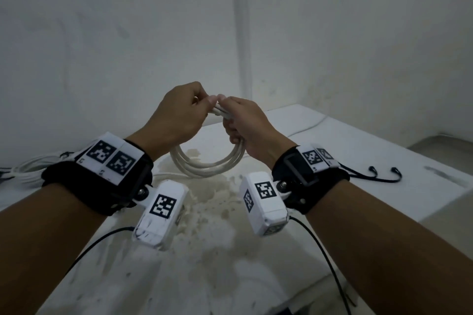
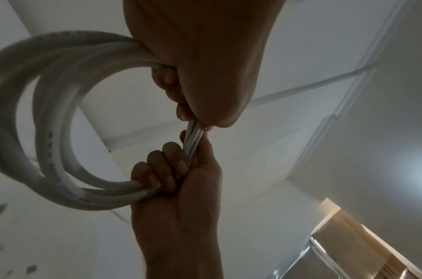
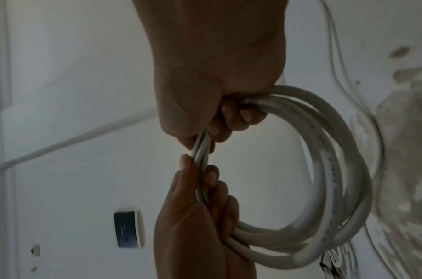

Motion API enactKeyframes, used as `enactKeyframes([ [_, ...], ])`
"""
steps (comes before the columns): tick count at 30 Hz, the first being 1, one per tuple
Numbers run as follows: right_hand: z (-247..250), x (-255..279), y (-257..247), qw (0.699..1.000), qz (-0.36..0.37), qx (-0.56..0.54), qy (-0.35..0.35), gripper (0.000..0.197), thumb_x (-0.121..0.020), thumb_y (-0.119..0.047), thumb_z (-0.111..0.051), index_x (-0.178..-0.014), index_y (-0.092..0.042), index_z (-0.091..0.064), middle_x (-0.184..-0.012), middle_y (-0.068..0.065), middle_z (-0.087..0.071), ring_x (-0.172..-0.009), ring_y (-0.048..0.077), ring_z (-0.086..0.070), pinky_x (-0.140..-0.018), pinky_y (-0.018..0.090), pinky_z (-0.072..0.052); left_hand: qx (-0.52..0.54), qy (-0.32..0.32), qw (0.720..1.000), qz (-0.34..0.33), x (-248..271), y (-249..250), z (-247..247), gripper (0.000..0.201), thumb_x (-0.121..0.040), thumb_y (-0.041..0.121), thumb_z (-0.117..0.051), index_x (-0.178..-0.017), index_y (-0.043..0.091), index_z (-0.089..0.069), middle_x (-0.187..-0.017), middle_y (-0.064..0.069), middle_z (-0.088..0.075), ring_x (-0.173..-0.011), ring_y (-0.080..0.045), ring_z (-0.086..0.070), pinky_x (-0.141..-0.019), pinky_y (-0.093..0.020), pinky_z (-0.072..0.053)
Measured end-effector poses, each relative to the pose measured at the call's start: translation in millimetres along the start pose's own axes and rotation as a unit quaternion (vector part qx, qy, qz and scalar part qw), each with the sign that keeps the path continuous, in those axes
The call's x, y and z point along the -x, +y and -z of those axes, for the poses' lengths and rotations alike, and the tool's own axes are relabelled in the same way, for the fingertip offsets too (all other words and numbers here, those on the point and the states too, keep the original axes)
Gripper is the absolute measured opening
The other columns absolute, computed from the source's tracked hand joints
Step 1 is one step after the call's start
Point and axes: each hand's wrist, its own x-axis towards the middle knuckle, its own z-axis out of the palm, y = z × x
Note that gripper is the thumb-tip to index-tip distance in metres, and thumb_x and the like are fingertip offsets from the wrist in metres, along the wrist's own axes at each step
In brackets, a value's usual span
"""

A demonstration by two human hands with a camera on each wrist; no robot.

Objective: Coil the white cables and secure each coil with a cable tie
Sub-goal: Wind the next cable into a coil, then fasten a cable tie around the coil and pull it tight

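A white cable coil (image 1: 204, 169) of several loops hangs above the stained white table (image 1: 217, 225). Both hands grip it at its top, where the strands are bunched together. My left hand (image 1: 202, 100) pinches the bundle from the left, and my right hand (image 1: 226, 112) wraps its fingers round it from the right. In the left wrist view the left hand (image 2: 181, 109) is above, the right hand (image 2: 174, 162) below, and the coil (image 2: 50, 136) curves to the left. The right wrist view shows the right hand (image 3: 219, 128), the left hand (image 3: 205, 181) and the coil (image 3: 336, 169). No cable tie shows in either hand.
Black cable ties (image 1: 378, 174) lie on the table at the right. A bundle of white cables (image 1: 30, 171) sits at the left edge, and a loose white cable (image 1: 309, 123) runs across the far right. A white wall stands close behind.
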Motion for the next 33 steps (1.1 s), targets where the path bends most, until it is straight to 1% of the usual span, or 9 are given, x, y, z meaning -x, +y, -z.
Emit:
enactKeyframes([
  [4, 37, 8, 0, 0.998, -0.044, 0.003, 0.036, 0.049, -0.1, -0.051, -0.046, -0.083, -0.01, -0.066, -0.062, 0.005, -0.061, -0.053, 0.019, -0.055, -0.055, 0.031, -0.05, 0.019, -0.006, 1.0, -0.017, -3, 18, -22, 0.026, -0.099, 0.034, -0.053, -0.085, 0.012, -0.06, -0.074, -0.005, -0.063, -0.06, -0.015, -0.05, -0.06, -0.031, -0.039],
  [6, 70, 11, 6, 0.98, -0.065, 0.141, 0.125, 0.049, -0.098, -0.052, -0.048, -0.089, -0.008, -0.068, -0.078, 0.01, -0.07, -0.071, 0.026, -0.067, -0.068, 0.038, -0.057, 0.03, -0.011, 0.999, -0.018, -3, 25, -32, 0.027, -0.099, 0.034, -0.054, -0.084, 0.013, -0.06, -0.075, -0.008, -0.064, -0.061, -0.017, -0.05, -0.062, -0.034, -0.041],
  [10, 167, 28, 34, 0.755, -0.163, 0.592, 0.229, 0.028, -0.087, -0.025, -0.055, -0.105, -0.006, -0.066, -0.115, 0.016, -0.067, -0.109, 0.035, -0.063, -0.087, 0.034, -0.05, 0.044, -0.009, 0.999, -0.022, -2, 32, -43, 0.027, -0.099, 0.034, -0.054, -0.083, 0.012, -0.059, -0.076, -0.012, -0.064, -0.06, -0.018, -0.049, -0.06, -0.033, -0.039],
  [14, 221, 47, 48, 0.652, -0.251, 0.703, 0.136, 0.018, -0.081, -0.026, -0.052, -0.083, -0.012, -0.063, -0.107, 0.012, -0.069, -0.093, 0.03, -0.063, -0.078, 0.031, -0.05, 0.049, -0.006, 0.999, -0.023, -3, 34, -45, 0.028, -0.099, 0.035, -0.053, -0.085, 0.012, -0.06, -0.077, -0.012, -0.064, -0.06, -0.018, -0.048, -0.06, -0.033, -0.039],
  [18, 237, 56, 62, 0.6, -0.239, 0.761, 0.054, 0.018, -0.087, -0.022, -0.062, -0.099, -0.011, -0.071, -0.104, 0.003, -0.069, -0.096, 0.024, -0.066, -0.084, 0.029, -0.055, 0.062, -0.007, 0.998, -0.016, -3, 29, -42, 0.028, -0.099, 0.035, -0.053, -0.086, 0.011, -0.06, -0.079, -0.015, -0.065, -0.06, -0.018, -0.048, -0.061, -0.033, -0.039],
  [23, 220, 36, 63, 0.65, -0.181, 0.726, 0.136, 0.009, -0.088, -0.011, -0.052, -0.082, -0.01, -0.06, -0.101, 0.012, -0.07, -0.089, 0.03, -0.066, -0.077, 0.031, -0.052, 0.07, 0.005, 0.997, -0.011, -3, 13, -31, 0.028, -0.099, 0.035, -0.054, -0.084, 0.012, -0.059, -0.078, -0.014, -0.065, -0.059, -0.017, -0.048, -0.06, -0.032, -0.038],
  [27, 162, -11, 52, 0.711, 0.045, 0.676, 0.187, 0.009, -0.085, -0.007, -0.059, -0.093, -0.009, -0.064, -0.095, 0.013, -0.066, -0.088, 0.034, -0.063, -0.073, 0.034, -0.045, 0.082, 0.007, 0.997, -0.008, 1, -4, -21, 0.028, -0.1, 0.033, -0.053, -0.084, 0.011, -0.058, -0.071, -0.007, -0.062, -0.057, -0.012, -0.047, -0.06, -0.03, -0.037],
  [30, 94, -46, 40, 0.797, 0.215, 0.554, 0.108, 0.004, -0.085, -0.011, -0.068, -0.089, -0.013, -0.069, -0.088, 0.006, -0.069, -0.08, 0.027, -0.064, -0.073, 0.036, -0.049, 0.075, 0.014, 0.997, -0.002, 5, -21, -9, 0.028, -0.1, 0.034, -0.054, -0.083, 0.012, -0.058, -0.075, -0.015, -0.064, -0.057, -0.013, -0.046, -0.059, -0.03, -0.038],
  [33, 18, -72, 26, 0.853, 0.273, 0.444, -0.033, 0.004, -0.085, -0.014, -0.071, -0.088, -0.016, -0.073, -0.084, -0.004, -0.071, -0.073, 0.015, -0.066, -0.071, 0.026, -0.052, 0.059, 0.028, 0.998, 0.013, 10, -47, 15, 0.027, -0.099, 0.033, -0.054, -0.082, 0.013, -0.058, -0.076, -0.016, -0.063, -0.055, -0.012, -0.043, -0.058, -0.029, -0.037],
])
